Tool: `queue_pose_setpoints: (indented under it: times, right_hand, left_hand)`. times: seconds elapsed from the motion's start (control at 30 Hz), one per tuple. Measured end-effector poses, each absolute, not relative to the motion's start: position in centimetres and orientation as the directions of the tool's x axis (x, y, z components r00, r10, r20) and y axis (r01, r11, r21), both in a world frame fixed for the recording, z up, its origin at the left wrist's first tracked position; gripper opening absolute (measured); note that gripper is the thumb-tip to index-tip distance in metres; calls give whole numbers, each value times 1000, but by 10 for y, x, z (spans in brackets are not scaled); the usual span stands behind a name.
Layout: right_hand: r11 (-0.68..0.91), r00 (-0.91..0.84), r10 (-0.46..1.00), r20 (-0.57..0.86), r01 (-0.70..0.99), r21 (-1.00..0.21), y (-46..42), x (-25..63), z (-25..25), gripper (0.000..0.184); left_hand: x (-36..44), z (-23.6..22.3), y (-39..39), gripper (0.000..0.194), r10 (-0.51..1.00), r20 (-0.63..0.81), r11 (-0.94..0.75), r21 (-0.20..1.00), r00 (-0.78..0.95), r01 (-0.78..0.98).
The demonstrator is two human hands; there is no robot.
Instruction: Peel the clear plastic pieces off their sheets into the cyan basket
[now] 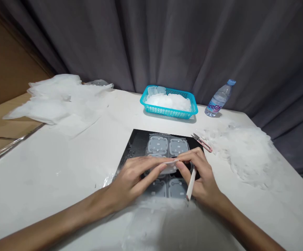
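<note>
Dark grey fabric curtains (161,45) hang behind a white table (70,167). The left hand (138,172) and right hand (203,172) pinch a thin, translucent plastic piece (170,168) between their fingertips; below them lies a black rectangular mat (131,148). The right also holds a slim, white, stick-like tool (191,184). Uneven pinching could crease the piece; a loosened right grip could drop the tool.

Left forearm (62,221) slants in from eight o'clock, right forearm (240,219) from four; left hand (137,176) points toward two, right hand (202,174) toward ten; both pinching, fingertips almost meeting!
</note>
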State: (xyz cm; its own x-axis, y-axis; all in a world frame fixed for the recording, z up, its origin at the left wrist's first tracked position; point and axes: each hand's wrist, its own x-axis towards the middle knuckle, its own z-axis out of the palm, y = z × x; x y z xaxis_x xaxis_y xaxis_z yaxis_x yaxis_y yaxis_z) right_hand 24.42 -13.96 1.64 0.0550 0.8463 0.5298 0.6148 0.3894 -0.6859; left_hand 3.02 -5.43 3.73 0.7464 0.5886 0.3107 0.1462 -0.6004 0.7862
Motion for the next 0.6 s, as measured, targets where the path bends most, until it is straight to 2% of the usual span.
queue_pose_setpoints:
  times: [0.2,0.43,0.5,0.6]
  right_hand:
    - [359,-37,909,415,574,-736,-138,246,12,6]
    - [447,-131,872,472,605,-659,-142,243,11,14]
    - [437,-121,875,469,615,-657,-142,245,12,17]
    - [431,-112,876,469,621,-655,-140,247,14,15]
  left_hand:
    - [33,35,-51,14,691,242,-499,842,682,207]
    - [31,36,-41,18,582,128,-423,891,803,165]
    - [27,36,-36,15,562,142,-406,906,815,122]
    - [21,35,-30,11,577,218,-470,876,787,103]
